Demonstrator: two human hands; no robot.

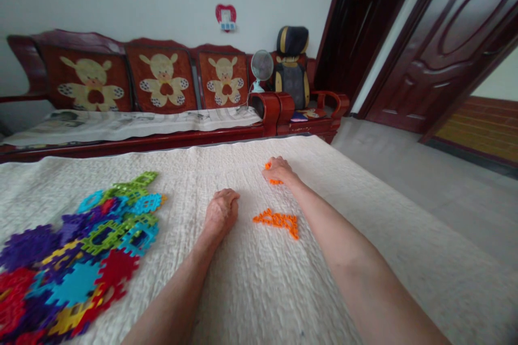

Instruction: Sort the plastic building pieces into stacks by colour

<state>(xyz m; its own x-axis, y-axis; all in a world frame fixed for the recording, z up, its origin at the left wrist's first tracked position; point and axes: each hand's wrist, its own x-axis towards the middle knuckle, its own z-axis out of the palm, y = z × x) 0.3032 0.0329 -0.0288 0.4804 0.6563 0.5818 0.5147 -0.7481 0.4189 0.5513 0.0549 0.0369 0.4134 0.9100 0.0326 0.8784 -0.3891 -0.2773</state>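
Observation:
My right hand [280, 168] is over the far part of the cloth, its fingers closed on an orange toothed plastic building piece [276, 181]; parts of the piece stick out beside and below the fingers. Nearer to me lies another orange building piece [278, 219], flat on the cloth between my two forearms. My left hand [222, 209] rests on the cloth to the left of it, fingers curled in; whatever they may hold is hidden. Further left spreads a pile of interlocking building pieces [79, 283] in purple, blue, green, red and yellow.
A cream quilted cloth [243, 291] covers the table. Behind it stands a dark red wooden sofa [226, 135] with bear-patterned cushions. A small fan [262, 66] and a wooden armchair [311, 124] are at the back right, near a brown door [441, 48].

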